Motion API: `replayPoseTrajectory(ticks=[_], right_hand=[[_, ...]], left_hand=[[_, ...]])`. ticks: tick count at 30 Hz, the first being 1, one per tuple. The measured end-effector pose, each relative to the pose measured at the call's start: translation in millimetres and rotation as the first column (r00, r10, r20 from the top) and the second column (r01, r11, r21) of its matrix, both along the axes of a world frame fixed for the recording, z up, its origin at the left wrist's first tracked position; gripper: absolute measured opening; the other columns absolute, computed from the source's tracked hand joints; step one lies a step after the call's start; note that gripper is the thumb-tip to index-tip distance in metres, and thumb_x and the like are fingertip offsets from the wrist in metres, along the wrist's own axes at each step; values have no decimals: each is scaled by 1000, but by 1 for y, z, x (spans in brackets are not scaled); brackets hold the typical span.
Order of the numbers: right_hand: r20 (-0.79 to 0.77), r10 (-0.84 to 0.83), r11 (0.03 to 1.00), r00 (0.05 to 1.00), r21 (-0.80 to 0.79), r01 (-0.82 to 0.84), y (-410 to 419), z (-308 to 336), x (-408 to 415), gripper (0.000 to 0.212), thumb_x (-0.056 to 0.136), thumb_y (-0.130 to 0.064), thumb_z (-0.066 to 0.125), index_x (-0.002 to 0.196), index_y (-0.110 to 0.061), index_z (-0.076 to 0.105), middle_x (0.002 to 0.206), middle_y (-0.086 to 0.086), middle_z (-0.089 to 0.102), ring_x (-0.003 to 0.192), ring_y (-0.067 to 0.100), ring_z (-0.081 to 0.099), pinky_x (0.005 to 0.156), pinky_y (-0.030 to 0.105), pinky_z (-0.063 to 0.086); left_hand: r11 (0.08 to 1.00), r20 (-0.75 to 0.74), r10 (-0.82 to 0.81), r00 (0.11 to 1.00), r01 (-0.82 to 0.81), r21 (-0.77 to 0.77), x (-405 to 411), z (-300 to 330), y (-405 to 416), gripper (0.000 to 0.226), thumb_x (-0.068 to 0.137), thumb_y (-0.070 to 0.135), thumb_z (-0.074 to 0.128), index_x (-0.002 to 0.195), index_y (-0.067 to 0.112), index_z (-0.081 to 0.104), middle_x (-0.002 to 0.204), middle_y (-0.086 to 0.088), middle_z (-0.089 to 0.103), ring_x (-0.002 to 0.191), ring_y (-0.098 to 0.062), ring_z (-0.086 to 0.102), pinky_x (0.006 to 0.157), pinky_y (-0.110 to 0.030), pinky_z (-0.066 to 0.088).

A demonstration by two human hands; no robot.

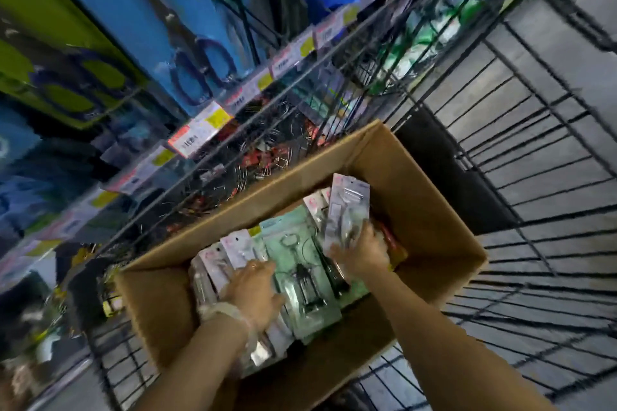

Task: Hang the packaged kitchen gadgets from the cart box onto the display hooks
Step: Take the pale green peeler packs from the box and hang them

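Layout: cardboard box (417, 210) in wire cart (534, 160), display shelving at ten o'clock.

Packaged gadgets (293, 253) lie stacked inside the box. The left hand (250, 287) rests on packs at the stack's nine o'clock side; the right hand (362, 250) holds one pack (347, 207) upright at its three o'clock side. Price-tag rail (200, 133) and hanging scissors packs (187, 53) stand behind the box, beyond the cart's far wall.
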State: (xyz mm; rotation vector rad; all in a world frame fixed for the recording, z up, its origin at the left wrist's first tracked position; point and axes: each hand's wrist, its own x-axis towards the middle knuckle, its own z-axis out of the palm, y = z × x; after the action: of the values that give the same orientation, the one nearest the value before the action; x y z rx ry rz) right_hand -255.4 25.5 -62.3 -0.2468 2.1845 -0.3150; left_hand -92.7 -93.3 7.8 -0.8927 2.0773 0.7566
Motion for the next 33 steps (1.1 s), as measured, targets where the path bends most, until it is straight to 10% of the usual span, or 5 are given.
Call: replayPoseTrajectory(ticks=[4, 14, 24, 28, 33], right_hand=[[47, -100, 995, 994, -16, 101, -4, -23, -12, 112, 75, -64, 59, 150, -10, -5, 152, 19, 16, 139, 34, 23, 109, 36, 25], [14, -168, 986, 986, -3, 168, 5, -29, -2, 100, 70, -31, 81, 143, -1, 19, 137, 18, 37, 127, 32, 38, 99, 35, 38], [371, -8, 903, 929, -396, 167, 11, 22, 66, 64, 62, -32, 80, 120, -20, 54, 114, 1, 63, 106, 11, 61, 91, 32, 53], [359, -86, 930, 929, -307, 205, 5, 22, 21, 39, 86, -23, 66, 120, -8, 55, 117, 3, 60, 108, 14, 56, 86, 22, 43], [142, -283, 959, 949, 30, 281, 8, -30, -25, 88, 72, -49, 74, 137, -10, 30, 133, 10, 44, 121, 29, 46, 99, 37, 40]], left_hand=[[999, 26, 44, 999, -44, 24, -3, -14, 5, 61, 92, 35, 54, 146, 18, 31, 145, -6, 40, 134, -22, 36, 111, -33, 30], [929, -23, 345, 938, -339, 147, -18, -11, 20, 60, 94, 33, 55, 145, 14, 30, 149, -8, 36, 134, -23, 38, 109, -29, 33], [322, -1, 941, 338, -895, 310, -22, -31, 36, 41, 71, 23, 81, 106, 12, 64, 107, -7, 68, 99, -29, 64, 91, -43, 51], [274, -17, 960, 279, -927, 258, -18, -28, 27, 89, 60, 34, 85, 132, 1, 45, 135, -10, 51, 120, -35, 51, 105, -46, 40], [281, -39, 959, 281, -925, 256, -8, -37, 27, 52, 74, 12, 79, 117, 4, 51, 113, -9, 63, 107, -32, 59, 93, -39, 47]])
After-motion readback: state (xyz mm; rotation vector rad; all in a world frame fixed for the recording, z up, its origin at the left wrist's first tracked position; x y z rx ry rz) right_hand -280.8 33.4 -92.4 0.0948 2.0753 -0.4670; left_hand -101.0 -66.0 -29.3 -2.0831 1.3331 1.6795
